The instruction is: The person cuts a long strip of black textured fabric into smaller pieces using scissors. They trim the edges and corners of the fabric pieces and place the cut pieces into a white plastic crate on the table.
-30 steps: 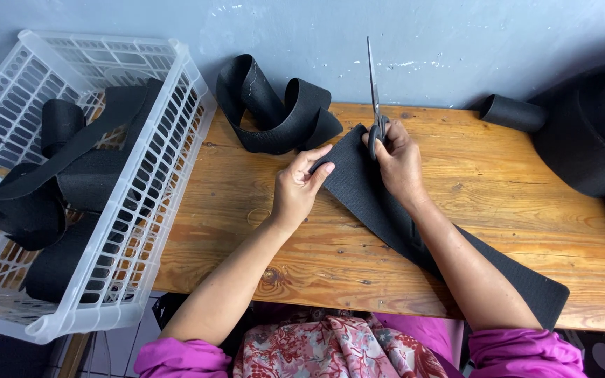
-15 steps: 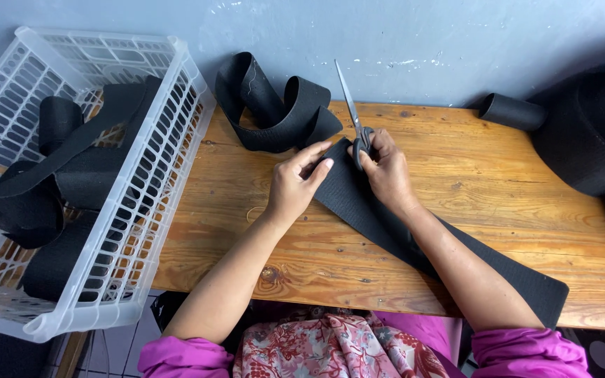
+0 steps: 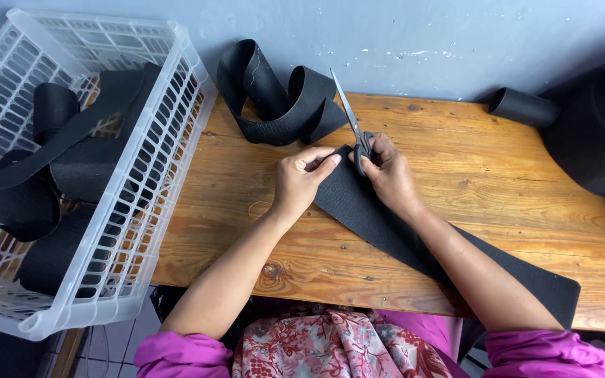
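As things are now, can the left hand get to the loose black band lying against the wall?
Probably yes. The left hand pinches the end of the black strip, and the loose black band lies just beyond it on the wooden table. Nothing stands between them, though the hand would have to let go first.

You have no packages, labels, signs or screens anywhere in front of you.
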